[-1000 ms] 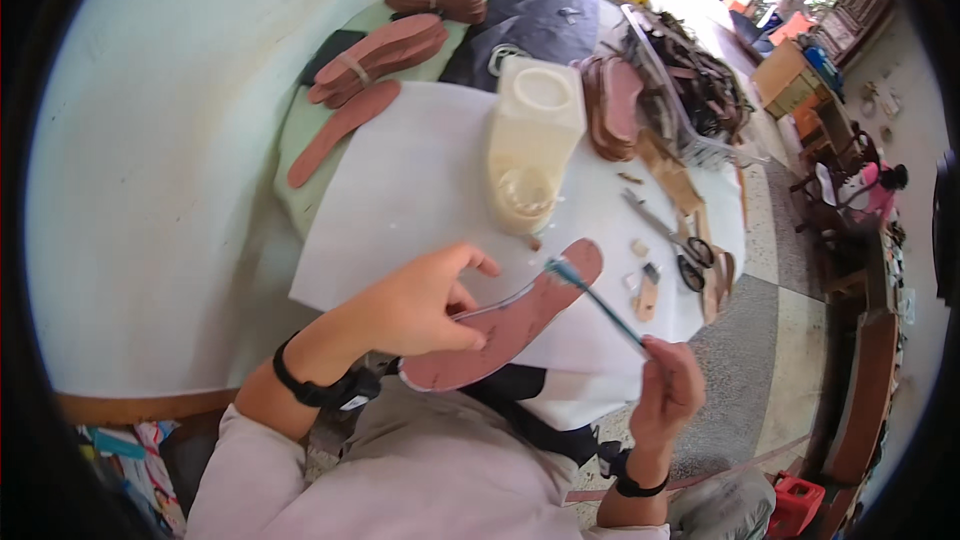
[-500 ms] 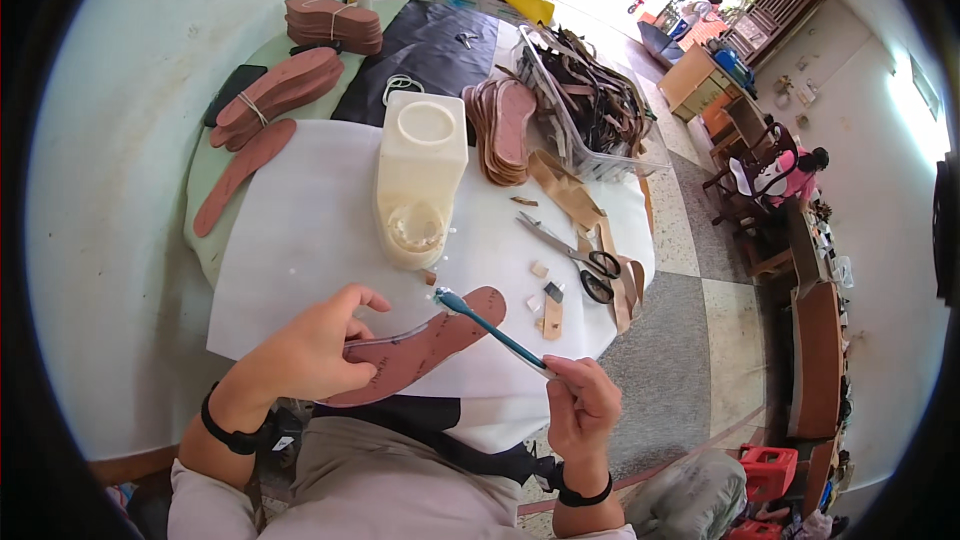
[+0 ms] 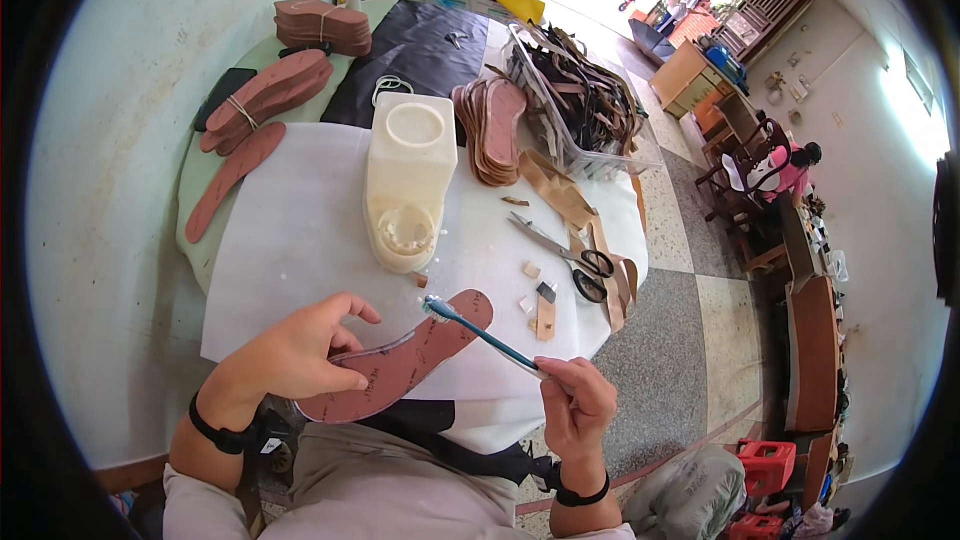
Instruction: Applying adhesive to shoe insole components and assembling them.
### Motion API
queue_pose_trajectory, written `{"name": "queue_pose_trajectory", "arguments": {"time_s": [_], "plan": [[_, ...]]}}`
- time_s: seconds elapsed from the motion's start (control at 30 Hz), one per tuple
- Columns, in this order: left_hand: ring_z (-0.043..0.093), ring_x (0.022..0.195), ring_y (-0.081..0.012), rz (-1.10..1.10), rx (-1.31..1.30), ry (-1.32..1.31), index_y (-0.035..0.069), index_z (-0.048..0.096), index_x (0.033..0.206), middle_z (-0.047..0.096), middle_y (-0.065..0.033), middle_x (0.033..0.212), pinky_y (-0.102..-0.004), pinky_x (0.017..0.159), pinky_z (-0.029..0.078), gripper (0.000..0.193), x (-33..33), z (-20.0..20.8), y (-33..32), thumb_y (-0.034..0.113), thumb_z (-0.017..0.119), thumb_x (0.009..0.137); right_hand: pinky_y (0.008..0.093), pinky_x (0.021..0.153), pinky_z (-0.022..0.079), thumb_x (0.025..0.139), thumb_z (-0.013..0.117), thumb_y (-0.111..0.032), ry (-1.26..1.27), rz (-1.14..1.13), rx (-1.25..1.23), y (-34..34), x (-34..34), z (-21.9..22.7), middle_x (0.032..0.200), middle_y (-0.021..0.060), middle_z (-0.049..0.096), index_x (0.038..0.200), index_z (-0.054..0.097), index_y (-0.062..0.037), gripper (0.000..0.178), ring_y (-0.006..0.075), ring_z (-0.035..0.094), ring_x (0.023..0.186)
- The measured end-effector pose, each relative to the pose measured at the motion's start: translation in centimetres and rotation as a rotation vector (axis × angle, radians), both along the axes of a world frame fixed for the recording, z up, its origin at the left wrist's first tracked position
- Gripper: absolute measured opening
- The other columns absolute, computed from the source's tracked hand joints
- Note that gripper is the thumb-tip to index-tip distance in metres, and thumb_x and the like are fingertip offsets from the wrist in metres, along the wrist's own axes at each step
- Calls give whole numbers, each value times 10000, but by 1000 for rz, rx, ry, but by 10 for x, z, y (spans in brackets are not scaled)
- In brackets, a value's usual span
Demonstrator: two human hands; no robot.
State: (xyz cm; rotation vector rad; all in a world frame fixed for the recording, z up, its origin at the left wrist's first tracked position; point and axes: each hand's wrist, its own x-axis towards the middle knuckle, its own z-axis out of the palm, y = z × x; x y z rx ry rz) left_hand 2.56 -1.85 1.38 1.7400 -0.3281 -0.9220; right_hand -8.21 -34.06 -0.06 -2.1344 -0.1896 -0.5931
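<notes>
My right hand (image 3: 579,402) pinches the handle of a teal toothbrush (image 3: 492,339). Whitish paste coats its bristles, which hang just above or against the edge of a reddish-brown insole (image 3: 405,377); I cannot tell whether they touch. The insole lies flat at the near edge of the white-covered table, heel end toward my lap. My left hand (image 3: 309,348) is over its left edge, fingers spread apart and thumb stretched across the surface. Beyond the insole stands a cream plastic glue container (image 3: 411,175) with a round opening at its near end, crusted with white residue.
Scissors (image 3: 570,262) lie right of the container, beside tan strips (image 3: 556,190) and small scraps. Stacked insoles (image 3: 492,130) sit behind, with tied bundles (image 3: 265,102) at left. A clear bin of dark straps (image 3: 585,100) stands far right. Another person sits across the room.
My left hand has loosened from the insole and its thumb has straightened, showing more of the sole's near end. The toothbrush has shifted slightly left.
</notes>
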Motion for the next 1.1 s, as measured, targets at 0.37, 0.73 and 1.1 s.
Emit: {"name": "queue_pose_trajectory", "arguments": {"time_s": [0.37, 0.73, 1.1], "plan": [[673, 839, -125, -7, -58, 50, -39, 417, 1374, 730, -139, 935, -266, 738, 533, 653, 5, -11, -4, -40, 773, 827, 246, 482, 312, 829, 694, 95, 16, -22, 12, -6, 0, -3, 681, 52, 592, 1067, 749, 4, 261, 99, 455, 525], [671, 834, -124, -24, -50, 50, -39, 438, 1344, 729, -139, 923, -267, 734, 528, 613, 7, -15, -4, -27, 773, 830, 254, 483, 330, 823, 694, 94, 58, 1, -15, -4, 2, -3, 673, 58, 590, 1058, 750, -1, 259, 114, 481, 529], [675, 840, -133, 2, -40, 38, -34, 447, 1332, 733, -144, 933, -275, 746, 531, 605, 6, -16, -6, -23, 777, 824, 261, 487, 326, 838, 697, 83, 51, 2, -23, -3, 4, -3, 678, 62, 595, 1066, 752, -2, 250, 118, 475, 533]]}}
